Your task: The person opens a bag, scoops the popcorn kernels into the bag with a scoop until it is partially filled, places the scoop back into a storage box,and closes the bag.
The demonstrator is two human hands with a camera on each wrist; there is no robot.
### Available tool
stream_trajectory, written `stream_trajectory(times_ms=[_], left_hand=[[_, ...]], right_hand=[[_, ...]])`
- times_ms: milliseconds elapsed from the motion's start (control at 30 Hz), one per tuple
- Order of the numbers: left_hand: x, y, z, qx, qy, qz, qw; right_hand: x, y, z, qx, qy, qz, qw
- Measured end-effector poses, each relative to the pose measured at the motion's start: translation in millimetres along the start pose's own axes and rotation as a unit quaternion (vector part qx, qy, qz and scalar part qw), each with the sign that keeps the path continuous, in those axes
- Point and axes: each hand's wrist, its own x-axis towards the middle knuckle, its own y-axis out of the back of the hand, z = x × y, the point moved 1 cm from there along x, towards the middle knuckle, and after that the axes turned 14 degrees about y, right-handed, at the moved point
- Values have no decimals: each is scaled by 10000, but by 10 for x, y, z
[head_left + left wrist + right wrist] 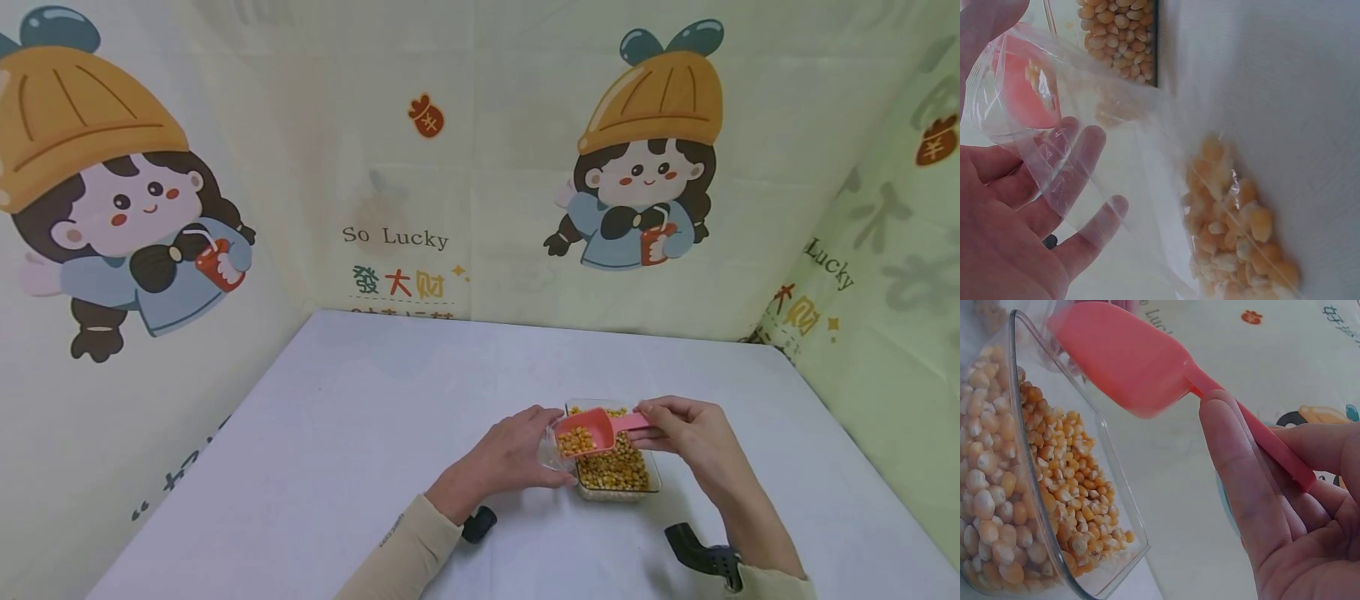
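1. Head view: a pink plastic scoop (pixel 602 427) is raised above a rectangular glass container (pixel 617 497), its bowl pointing toward the left hand (pixel 513 454). Yellow corn kernels (pixel 576 442) lie in the bowl, gathered toward its front end.
2. The right hand (pixel 686 427) pinches the scoop's handle between thumb and fingers; the right wrist view shows the underside of the bowl, clear of the container's rim.
3. The left hand curves its thumb and fingers around the mouth of a clear plastic bag (pixel 1129 128), which it holds spread apart. Through the film, the left wrist view shows the scoop's bowl at that mouth; how far it reaches inside, I cannot tell.
4. More kernels (pixel 1235 231) sit in the lower part of the bag.
5. The glass container stands upright on the white-covered bench (pixel 360 467), between the two hands, with a broad layer of kernels (pixel 1072 481) inside.
6. Both forearms wear beige sleeves (pixel 408 546), and a black mount (pixel 696 552) is strapped at the right wrist.
7. Behind the bench hangs a pale cloth (pixel 510 250) printed with cartoon figures in orange hats and the words "So Lucky".
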Motion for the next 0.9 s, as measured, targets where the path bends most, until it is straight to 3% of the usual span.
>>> stream_trajectory(times_ms=[700, 900], left_hand=[[-26, -30, -5, 149, -145, -6, 9998], [-22, -33, -10, 66, 149, -79, 9998]], right_hand=[[5, -45, -28, -80, 43, -26, 10000], [3, -47, -40, -51, 30, -52, 10000]])
